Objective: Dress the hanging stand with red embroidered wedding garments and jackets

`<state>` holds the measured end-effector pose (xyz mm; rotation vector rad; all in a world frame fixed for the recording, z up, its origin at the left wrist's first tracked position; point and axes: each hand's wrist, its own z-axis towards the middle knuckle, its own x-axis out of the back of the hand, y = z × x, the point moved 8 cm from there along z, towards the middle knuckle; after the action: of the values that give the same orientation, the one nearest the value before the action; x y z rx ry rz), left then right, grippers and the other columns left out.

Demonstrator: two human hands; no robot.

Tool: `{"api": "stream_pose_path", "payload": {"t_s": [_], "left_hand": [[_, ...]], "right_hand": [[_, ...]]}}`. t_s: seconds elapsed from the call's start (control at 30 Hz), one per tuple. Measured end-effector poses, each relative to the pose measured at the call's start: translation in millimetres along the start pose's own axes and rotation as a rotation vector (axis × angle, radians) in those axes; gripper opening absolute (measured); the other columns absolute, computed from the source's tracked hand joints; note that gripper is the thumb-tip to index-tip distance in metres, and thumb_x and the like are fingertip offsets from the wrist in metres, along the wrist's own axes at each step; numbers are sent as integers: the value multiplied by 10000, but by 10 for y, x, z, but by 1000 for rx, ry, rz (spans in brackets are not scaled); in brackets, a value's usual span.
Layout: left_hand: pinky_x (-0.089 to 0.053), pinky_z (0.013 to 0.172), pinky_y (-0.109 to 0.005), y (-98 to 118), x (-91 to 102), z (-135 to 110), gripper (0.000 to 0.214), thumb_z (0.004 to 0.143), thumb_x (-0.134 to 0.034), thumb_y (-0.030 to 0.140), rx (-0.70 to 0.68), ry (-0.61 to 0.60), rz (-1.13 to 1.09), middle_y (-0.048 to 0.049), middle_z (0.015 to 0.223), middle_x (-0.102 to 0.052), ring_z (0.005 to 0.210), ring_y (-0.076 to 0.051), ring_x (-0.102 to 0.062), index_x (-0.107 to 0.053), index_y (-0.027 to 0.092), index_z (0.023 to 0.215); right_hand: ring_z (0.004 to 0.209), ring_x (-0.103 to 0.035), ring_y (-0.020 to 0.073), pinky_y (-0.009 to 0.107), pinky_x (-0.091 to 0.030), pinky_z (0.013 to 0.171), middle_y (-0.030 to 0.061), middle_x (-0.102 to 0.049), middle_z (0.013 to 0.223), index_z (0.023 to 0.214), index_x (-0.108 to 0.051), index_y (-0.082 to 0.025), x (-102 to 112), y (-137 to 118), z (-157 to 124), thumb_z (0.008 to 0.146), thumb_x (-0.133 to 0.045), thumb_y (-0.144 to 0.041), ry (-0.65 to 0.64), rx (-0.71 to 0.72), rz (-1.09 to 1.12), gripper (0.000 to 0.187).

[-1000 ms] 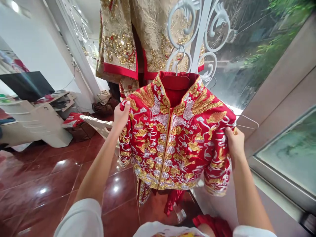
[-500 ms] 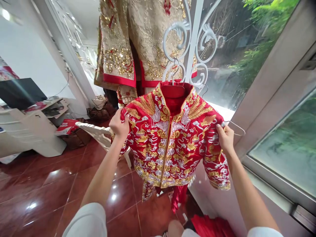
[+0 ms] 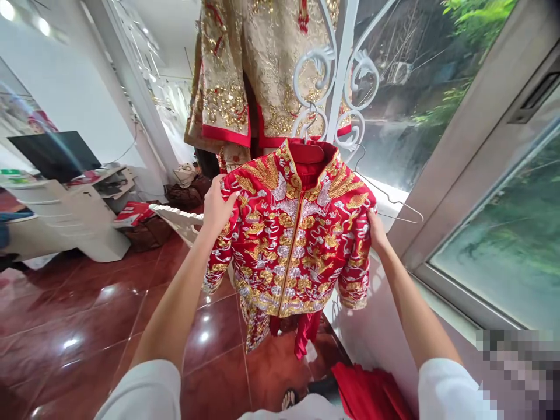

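Glossy red-brown tiles make up the floor [image 3: 210,373], spreading across the left and below. The window [image 3: 394,140] fills the upper right, with greenery beyond its glass. A cream robe [image 3: 280,64], sequinned in gold and edged in red, hangs at top centre. White scrollwork [image 3: 341,64] overlaps its right side. The jacket [image 3: 269,239], red with gold and silver embroidery, hangs collar up in the middle, between both arms, lower than the robe. Red cloth [image 3: 371,394] lies at lower right, beside the wall. The monitor [image 3: 55,154] stands at left, well apart from the jacket. A wire hanger [image 3: 406,205] juts out just right of it. The left hand [image 3: 219,207] pinches one shoulder, thumb in front. The right hand [image 3: 378,230] grips the other shoulder's outer edge, its fingers mostly hidden. The zip [image 3: 290,256] runs closed down the front.
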<state>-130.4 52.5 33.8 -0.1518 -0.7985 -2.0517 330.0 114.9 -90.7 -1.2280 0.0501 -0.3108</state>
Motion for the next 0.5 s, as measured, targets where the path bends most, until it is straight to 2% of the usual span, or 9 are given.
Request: {"api": "stream_pose_path", "payload": {"t_s": [0.07, 0.13, 0.17, 0.23, 0.3, 0.33, 0.4, 0.43, 0.5], "left_hand": [[-434, 928, -412, -43, -65, 19, 475, 731, -641, 231, 45, -28, 21, -131, 1086, -619, 1001, -277, -586, -509, 136, 1177], [-424, 934, -435, -29, -119, -4, 488, 738, -638, 234, 85, -53, 60, -159, 1110, -599, 1041, -296, -564, -496, 112, 1189], [-402, 955, -461, 14, -113, -38, 531, 737, -639, 228, 105, -42, 93, -187, 1168, -563, 1103, -318, -527, -468, 97, 1222], [-324, 1012, -525, 222, -14, -160, 648, 720, -655, 204, 119, 23, 146, -234, 1301, -446, 1235, -362, -401, -389, 76, 1297], [-259, 1055, -544, 611, 151, -351, 678, 716, -659, 197, 71, 62, 97, -221, 1360, -391, 1292, -354, -327, -368, 93, 1320], [-264, 1071, -514, 873, 225, -466, 595, 743, -639, 218, 4, 26, 2, -185, 1336, -439, 1278, -319, -361, -418, 119, 1287], [-360, 1039, -422, 1419, 357, -735, 310, 849, -524, 298, -112, -159, -302, -101, 1191, -584, 1163, -232, -501, -560, 180, 1133], [-418, 992, -381, 1672, 414, -885, 278, 892, -451, 349, -140, -300, -495, -75, 1141, -620, 1110, -206, -547, -593, 202, 1081], [-489, 895, -344, 2148, 553, -1212, 464, 925, -270, 496, -235, -621, -848, -60, 1045, -670, 1014, -194, -610, -620, 220, 1052]], "right_hand": [[769, -600, 223, 354, -469, 743, 84, -645, 785, 899, -610, -144, 316, -223, 29, 856, -281, -598, 210, 155, -242, 563], [856, -576, 235, 387, -413, 838, 126, -638, 950, 1018, -606, -117, 623, -497, 41, 886, -278, -510, 448, 336, -480, 528], [918, -551, 247, 405, -372, 883, 151, -609, 1055, 1121, -571, -107, 717, -612, 60, 880, -327, -470, 523, 399, -602, 499], [1003, -487, 284, 426, -312, 906, 212, -552, 1147, 1263, -473, -73, 787, -724, 176, 828, -470, -428, 533, 384, -850, 561], [1029, -427, 312, 423, -294, 861, 260, -535, 1121, 1276, -452, -40, 780, -753, 304, 788, -559, -408, 461, 273, -1049, 620], [1038, -402, 313, 414, -286, 839, 269, -520, 1127, 1266, -461, -43, 777, -792, 334, 797, -560, -396, 461, 238, -1108, 594], [1080, -353, 297, 397, -256, 836, 254, -459, 1218, 1269, -459, -81, 732, -956, 345, 841, -519, -349, 514, 279, -1184, 509], [1115, -322, 289, 392, -238, 848, 242, -410, 1282, 1295, -434, -98, 684, -1048, 350, 854, -506, -324, 532, 329, -1216, 501], [1163, -286, 278, 394, -210, 861, 242, -363, 1339, 1357, -361, -99, 554, -1102, 433, 859, -517, -298, 435, 339, -1275, 558]]}}
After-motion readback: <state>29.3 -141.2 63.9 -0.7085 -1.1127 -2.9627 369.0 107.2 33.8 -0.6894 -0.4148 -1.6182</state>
